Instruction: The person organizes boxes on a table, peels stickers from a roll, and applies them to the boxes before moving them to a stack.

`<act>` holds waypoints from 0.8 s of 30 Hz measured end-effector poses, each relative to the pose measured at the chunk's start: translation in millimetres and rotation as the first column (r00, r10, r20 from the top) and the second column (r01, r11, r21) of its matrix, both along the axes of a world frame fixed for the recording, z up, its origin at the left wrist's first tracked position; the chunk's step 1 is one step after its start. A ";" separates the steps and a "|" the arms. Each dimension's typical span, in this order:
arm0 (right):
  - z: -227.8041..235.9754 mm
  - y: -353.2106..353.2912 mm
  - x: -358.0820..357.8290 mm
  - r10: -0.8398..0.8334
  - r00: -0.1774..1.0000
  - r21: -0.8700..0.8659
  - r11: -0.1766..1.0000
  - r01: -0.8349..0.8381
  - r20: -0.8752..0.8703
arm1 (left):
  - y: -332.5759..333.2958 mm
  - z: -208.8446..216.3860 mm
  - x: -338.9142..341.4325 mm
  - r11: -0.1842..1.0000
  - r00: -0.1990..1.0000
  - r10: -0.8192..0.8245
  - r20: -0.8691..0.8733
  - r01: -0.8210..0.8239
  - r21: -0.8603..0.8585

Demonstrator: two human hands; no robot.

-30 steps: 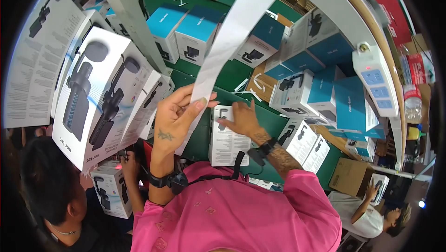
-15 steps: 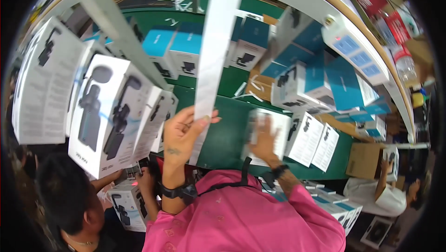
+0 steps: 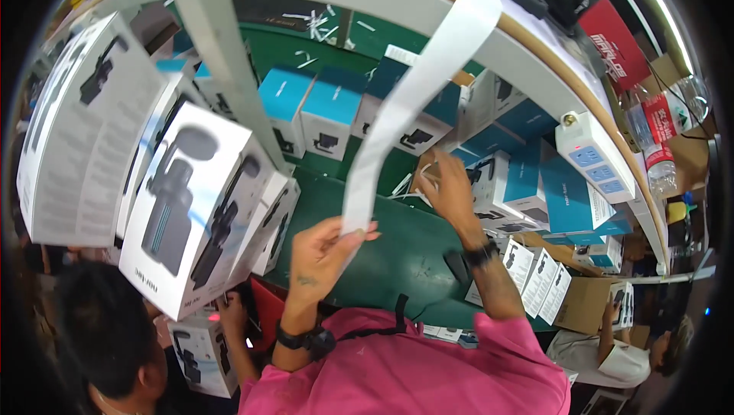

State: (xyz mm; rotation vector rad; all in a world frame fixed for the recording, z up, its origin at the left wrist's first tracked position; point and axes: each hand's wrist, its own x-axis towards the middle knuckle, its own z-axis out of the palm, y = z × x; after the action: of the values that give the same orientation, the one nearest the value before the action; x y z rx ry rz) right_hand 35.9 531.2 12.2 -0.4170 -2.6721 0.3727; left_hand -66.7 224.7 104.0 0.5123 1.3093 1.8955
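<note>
My left hand (image 3: 327, 250) pinches the lower end of a long white paper strip (image 3: 401, 113) between thumb and fingers. The strip runs up to the shelf edge and curves over it. My right hand (image 3: 449, 195) is raised over the far right of the green table (image 3: 382, 239), beside a cardboard tray (image 3: 423, 174) with white paper scraps. Its fingers are bent but apart, and I see nothing in them. Below that forearm, several white printed boxes (image 3: 537, 281) stand in a row, partly hidden by the arm. A dark object (image 3: 457, 266) shows next to my right wrist.
Large white boxes (image 3: 183, 208) are stacked at left by a grey post (image 3: 214, 48). Teal-and-white boxes (image 3: 330, 113) line the back; more teal boxes (image 3: 566, 193) stand right. A power strip (image 3: 596, 162) hangs on the shelf frame. Co-workers sit lower left (image 3: 107, 323) and right (image 3: 596, 358).
My right hand has left the white box it was on and moved up and away toward the cardboard tray. That box no longer stands mid-table; the right-hand row has grown. My left hand keeps the strip.
</note>
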 end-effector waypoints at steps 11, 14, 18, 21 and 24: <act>-8.7 106.4 -181.4 -0.674 0.703 -0.082 0.706 0.703 0.228 | -11.5 8.2 -31.1 0.964 0.963 0.267 -0.038 -0.266 0.021; -21.1 67.1 -153.1 -0.737 0.673 0.039 0.675 0.736 0.064 | -5.3 3.7 -29.0 0.979 0.979 0.204 -0.017 -0.204 -0.009; -28.1 -9.7 -111.0 -0.774 0.632 -0.102 0.627 0.773 0.033 | -3.3 4.7 -22.9 0.992 0.992 0.121 0.033 -0.122 0.026; -26.3 -42.7 -81.0 -0.756 0.652 -0.244 0.646 0.724 -0.068 | -12.8 10.3 -19.2 0.992 0.992 0.124 0.004 -0.124 0.001; -2.9 -61.3 -44.2 -0.721 0.685 -0.219 0.688 0.692 -0.103 | -23.3 14.9 -17.9 0.986 0.989 0.146 -0.004 -0.146 0.079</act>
State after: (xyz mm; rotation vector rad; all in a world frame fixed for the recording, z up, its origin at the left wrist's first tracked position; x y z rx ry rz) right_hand -8.4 469.8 9.3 -1.3485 -2.0802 0.3560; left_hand -84.6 201.4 118.9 0.4768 1.3134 2.0743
